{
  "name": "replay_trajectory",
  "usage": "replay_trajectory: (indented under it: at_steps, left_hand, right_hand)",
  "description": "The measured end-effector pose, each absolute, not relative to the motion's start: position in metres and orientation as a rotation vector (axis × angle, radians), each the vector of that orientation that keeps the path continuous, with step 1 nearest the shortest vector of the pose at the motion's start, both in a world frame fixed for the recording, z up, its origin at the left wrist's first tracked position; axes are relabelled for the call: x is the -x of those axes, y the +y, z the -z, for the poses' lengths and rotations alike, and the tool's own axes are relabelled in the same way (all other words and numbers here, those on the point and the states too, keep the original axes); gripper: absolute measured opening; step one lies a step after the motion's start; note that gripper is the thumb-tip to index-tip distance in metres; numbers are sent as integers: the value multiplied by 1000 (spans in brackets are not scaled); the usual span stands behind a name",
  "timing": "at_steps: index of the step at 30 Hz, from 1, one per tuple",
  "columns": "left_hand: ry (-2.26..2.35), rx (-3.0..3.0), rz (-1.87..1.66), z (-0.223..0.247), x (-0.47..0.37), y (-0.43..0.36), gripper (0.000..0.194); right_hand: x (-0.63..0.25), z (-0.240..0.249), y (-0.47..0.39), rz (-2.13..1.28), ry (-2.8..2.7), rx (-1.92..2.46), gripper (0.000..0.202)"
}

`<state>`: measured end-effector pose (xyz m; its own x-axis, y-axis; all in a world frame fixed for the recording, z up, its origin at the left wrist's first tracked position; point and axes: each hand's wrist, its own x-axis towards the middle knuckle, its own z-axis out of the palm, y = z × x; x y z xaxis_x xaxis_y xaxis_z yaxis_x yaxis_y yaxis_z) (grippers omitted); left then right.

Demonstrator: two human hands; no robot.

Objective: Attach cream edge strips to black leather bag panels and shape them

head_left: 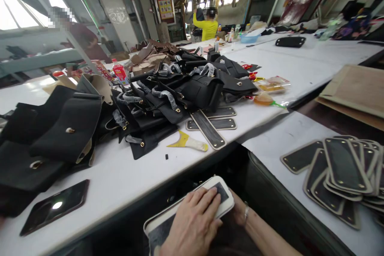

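Holding: dark panel [222, 194] with a pale raised rim, at the near edge of the white table [120, 184], low in the middle of the view, over the dark gap between the two work surfaces.
Long axis of the panel: slanting from lower left to upper right; one rounded end points away from the person and to the right, the other comes back toward the lower left.
Left hand [193, 218]: back upward, fingers close together and laid along the panel's face; whether it clamps or only rests, I cannot tell.
Right hand [238, 210]: at the far end, mostly hidden behind the panel, so its grip cannot be told; a thin metallic bracelet [246, 210] circles the wrist.
Panel materials: dark, matte middle; smooth, cream-coloured border with rounded corners.
Pile at right: flat oblong panels [345, 164], overlapping at mixed angles, black with light edging and small gold studs near their ends.
Crossed strips: narrow black panels [211, 130] with the same pale edging, lying beyond the gap.
Bags: heap of smooth black bags [171, 92], with film-wrapped handles and gold-toned fittings.
Flat tool: yellow and whitish scraper-like piece [187, 142], pointed toward the left.
Phone: glossy black slab [55, 208], lying diagonally.
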<state>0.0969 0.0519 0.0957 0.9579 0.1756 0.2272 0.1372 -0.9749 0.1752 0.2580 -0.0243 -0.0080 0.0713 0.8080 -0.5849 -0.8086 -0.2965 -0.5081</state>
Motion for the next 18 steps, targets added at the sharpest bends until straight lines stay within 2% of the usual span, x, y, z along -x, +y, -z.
replay_trajectory:
  at_steps: [7, 13, 18]
  left_hand:
    - [145, -2985, -470, -77, -95, 53, 58]
    - [56, -3056, -538, -74, -99, 57, 59]
    - [-11, -3114, -606, -79, -105, 63, 58]
  right_hand:
    - [-251, 12, -22, -1665, 143, 695, 34]
    - [-250, 26, -21, -1729, 159, 563, 51]
    - [-250, 27, -17, -1765, 126, 481, 55]
